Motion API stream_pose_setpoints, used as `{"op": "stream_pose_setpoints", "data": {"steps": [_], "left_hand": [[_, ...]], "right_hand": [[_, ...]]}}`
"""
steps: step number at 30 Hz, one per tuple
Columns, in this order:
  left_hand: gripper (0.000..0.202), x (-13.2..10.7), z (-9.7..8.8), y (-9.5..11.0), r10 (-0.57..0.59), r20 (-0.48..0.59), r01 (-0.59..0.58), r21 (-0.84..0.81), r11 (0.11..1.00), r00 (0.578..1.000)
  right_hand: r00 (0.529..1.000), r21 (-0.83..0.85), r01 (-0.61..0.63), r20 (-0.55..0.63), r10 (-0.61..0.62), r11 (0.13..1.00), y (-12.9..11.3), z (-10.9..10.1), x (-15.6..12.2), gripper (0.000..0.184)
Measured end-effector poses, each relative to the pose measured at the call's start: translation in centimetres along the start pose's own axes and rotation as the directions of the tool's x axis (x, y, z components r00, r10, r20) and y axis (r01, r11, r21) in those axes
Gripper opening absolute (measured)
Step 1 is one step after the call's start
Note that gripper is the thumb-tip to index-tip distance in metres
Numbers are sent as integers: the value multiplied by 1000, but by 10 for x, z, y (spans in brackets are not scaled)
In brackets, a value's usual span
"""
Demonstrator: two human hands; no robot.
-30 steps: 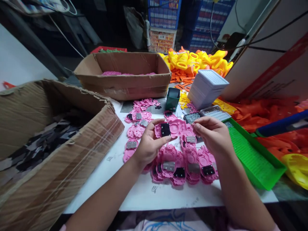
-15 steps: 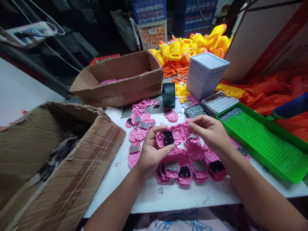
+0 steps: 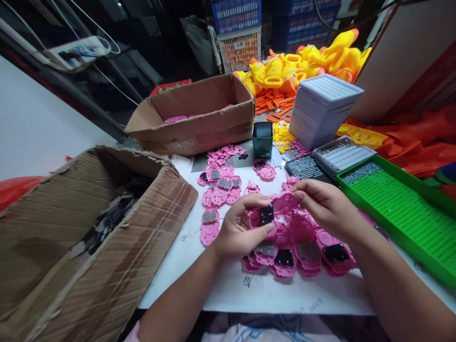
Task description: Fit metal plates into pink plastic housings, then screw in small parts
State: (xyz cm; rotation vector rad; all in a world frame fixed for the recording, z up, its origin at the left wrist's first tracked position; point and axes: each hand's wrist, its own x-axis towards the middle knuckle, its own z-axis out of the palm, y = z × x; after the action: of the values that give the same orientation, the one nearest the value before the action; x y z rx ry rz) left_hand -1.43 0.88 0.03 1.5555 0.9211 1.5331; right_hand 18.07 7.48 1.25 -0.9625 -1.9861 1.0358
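Note:
My left hand grips the left end of a pink plastic casing, thumb across its black cover plate. At the casing's right end, the thumb and fingers of my right hand are pinched together; whether a small part is between them I cannot make out. Just below both hands lie several overlapping pink casings, some with grey plates and some with black. More casings are piled to the left, and one with a black plate lies farther back.
Cardboard boxes stand at the left and back. A dark green cup, a stack of white trays and a black tray of screws are behind my hands. A long green tray runs along the right.
The casing has tilted, and both hands have turned slightly with it. The whole scene has shifted right as my head turned a little left.

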Motion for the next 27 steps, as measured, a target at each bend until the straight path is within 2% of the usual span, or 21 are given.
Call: {"op": "stream_pose_setpoints", "data": {"steps": [3,5,7,10,12,15,17,18,20,21,22,24,27], "left_hand": [[43,-1,1,1,17,15,-18,12,1000,1000],[42,-1,2,3,-22,4,22,0,1000,1000],[40,-1,1,4,-129,-16,128,-42,991,992],[43,2,-2,4,-316,-45,305,-159,939,948],[47,5,-5,4,-414,-42,380,-320,868,909],[50,9,-9,8,-508,9,411,-601,685,861],[52,10,-10,12,-519,56,402,-706,583,853],[52,10,-9,13,-515,88,405,-734,546,853],[51,9,-8,14,-495,157,421,-767,484,855],[50,9,-7,13,-484,186,429,-779,457,855],[50,9,-6,11,-474,204,429,-792,435,856],[50,9,-6,8,-465,216,420,-816,397,859],[52,11,-9,6,-470,220,413,-837,359,855]], "right_hand": [[999,12,-5,-31,5,1000,0,1,-1,20],[998,83,-39,-48,43,996,0,2,-2,21],[992,196,-110,-35,119,975,-1,3,-2,22],[970,386,-239,56,236,891,-5,2,-2,27],[955,514,-295,151,254,805,-10,0,4,34],[932,649,-363,252,261,668,-20,-1,27,44],[922,660,-386,258,287,645,-25,8,56,42],[925,624,-380,247,289,683,-26,16,73,37],[935,418,-339,248,253,843,-25,39,110,27],[940,193,-271,266,215,943,-23,52,128,24],[931,-64,-169,317,181,984,-20,66,145,20],[918,-225,-93,357,171,970,-13,94,174,15],[908,-358,-51,373,193,932,-1,128,202,20]]}}
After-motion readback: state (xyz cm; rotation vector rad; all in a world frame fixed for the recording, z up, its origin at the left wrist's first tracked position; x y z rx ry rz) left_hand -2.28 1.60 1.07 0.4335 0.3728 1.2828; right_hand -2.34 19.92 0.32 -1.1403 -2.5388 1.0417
